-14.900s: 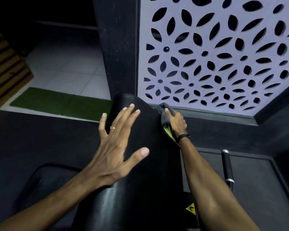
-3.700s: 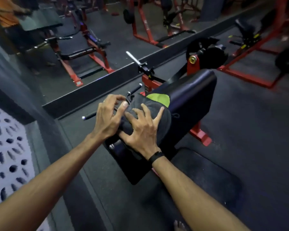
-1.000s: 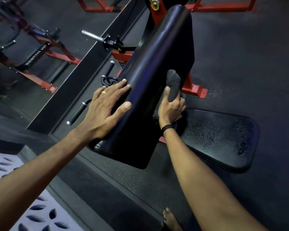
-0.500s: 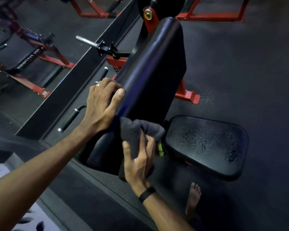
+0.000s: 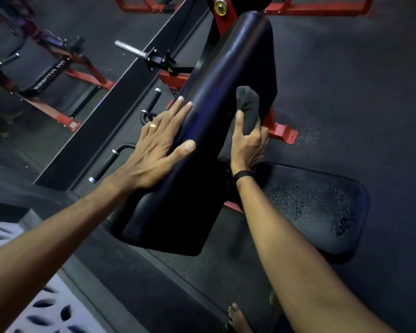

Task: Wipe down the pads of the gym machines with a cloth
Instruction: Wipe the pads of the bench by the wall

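Observation:
A long black back pad (image 5: 209, 121) of a red-framed machine slants away from me through the middle of the view. My left hand (image 5: 159, 145) lies flat on the pad's left side, fingers straight, a ring on one finger. My right hand (image 5: 247, 143) grips a dark grey cloth (image 5: 249, 106) and holds it against the pad's right side. The black seat pad (image 5: 317, 210) lies low at the right, speckled with droplets.
Black handles (image 5: 106, 164) and a chrome bar stub (image 5: 130, 49) stick out left of the pad. A mirror (image 5: 46, 68) along the left wall reflects red machines. The red frame foot (image 5: 283, 134) sits on dark rubber floor. My bare foot (image 5: 238, 318) shows at the bottom.
My right hand carried the cloth from the pad's lower front end up to its right side. My left hand flattened out on the pad's left side.

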